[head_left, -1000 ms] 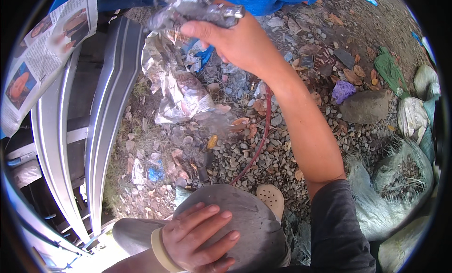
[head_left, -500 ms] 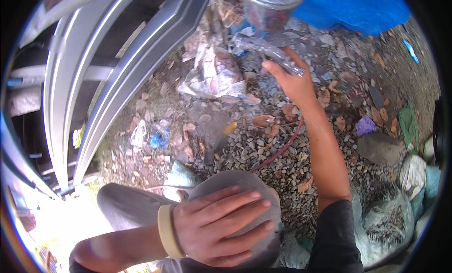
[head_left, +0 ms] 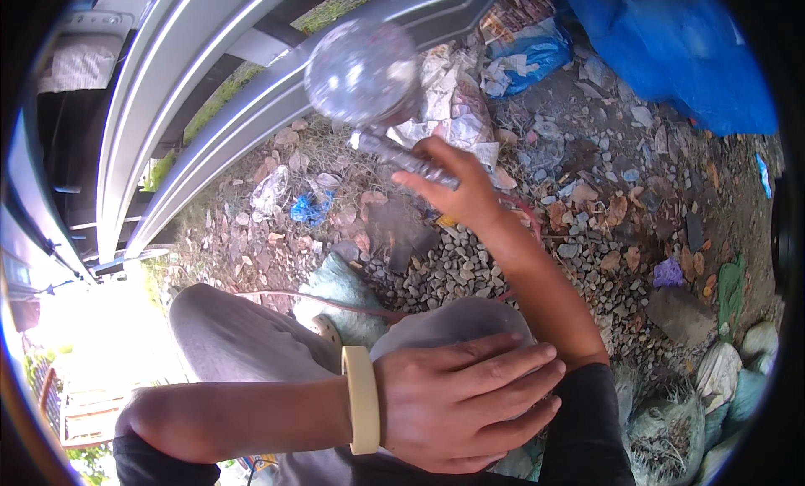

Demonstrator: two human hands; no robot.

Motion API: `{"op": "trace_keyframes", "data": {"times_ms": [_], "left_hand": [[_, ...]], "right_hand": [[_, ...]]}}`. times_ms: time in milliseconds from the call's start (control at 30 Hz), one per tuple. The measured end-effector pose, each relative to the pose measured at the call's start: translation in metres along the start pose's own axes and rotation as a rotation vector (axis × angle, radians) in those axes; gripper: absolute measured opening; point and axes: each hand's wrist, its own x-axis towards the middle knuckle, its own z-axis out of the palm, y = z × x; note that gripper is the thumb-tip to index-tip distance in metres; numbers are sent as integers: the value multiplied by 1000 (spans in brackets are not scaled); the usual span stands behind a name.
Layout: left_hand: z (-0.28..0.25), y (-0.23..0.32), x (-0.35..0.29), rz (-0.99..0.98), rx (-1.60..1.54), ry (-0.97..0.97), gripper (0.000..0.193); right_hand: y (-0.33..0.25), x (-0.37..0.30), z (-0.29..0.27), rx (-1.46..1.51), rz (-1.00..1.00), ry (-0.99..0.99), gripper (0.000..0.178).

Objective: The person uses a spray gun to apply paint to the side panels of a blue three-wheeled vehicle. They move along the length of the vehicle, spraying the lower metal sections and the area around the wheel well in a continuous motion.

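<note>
My right hand (head_left: 457,180) grips the silvery handle of a round, shiny saucepan-like vessel (head_left: 360,71). The handle looks wrapped in clear plastic, and motion blurs the vessel. Its round face is toward me, in front of a grey metal rail and beside a crumpled, paper-filled plastic bag (head_left: 457,109). My left hand (head_left: 470,402) lies flat over my grey-trousered knee (head_left: 461,318), fingers stretched out and nothing in them. A cream band (head_left: 359,400) circles that wrist.
Grey metal rails (head_left: 168,117) rise at the left. A blue plastic sheet (head_left: 679,50) covers the far right. Gravel (head_left: 453,268), dry leaves and scraps make up the ground, with a thin red hose (head_left: 310,300) across it. Woven sacks (head_left: 671,436) stand at the lower right.
My right hand has swung left with the vessel, from beside the blue sheet to the metal rails. The view has shifted. My left hand still rests on the knee.
</note>
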Motion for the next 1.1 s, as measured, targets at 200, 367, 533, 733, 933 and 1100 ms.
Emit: {"op": "trace_keyframes", "data": {"times_ms": [200,367,533,733,933,1100], "left_hand": [[0,9,-23,16,-36,98,48],[-11,7,-51,39,56,249,52],[-17,30,-117,-110,98,396,44],[-58,37,-195,-156,133,204,37],[-71,40,-228,-186,-21,348,22],[-119,66,-271,-280,32,432,27]], "right_hand": [[-29,12,80,-9,-125,-174,49],[-47,19,87,-113,-241,-281,57],[-49,1,62,-294,-105,-303,47],[-34,13,89,-526,-276,-267,44],[-16,43,180,-413,-298,-385,34],[-39,61,287,-328,-320,-529,30]]}}
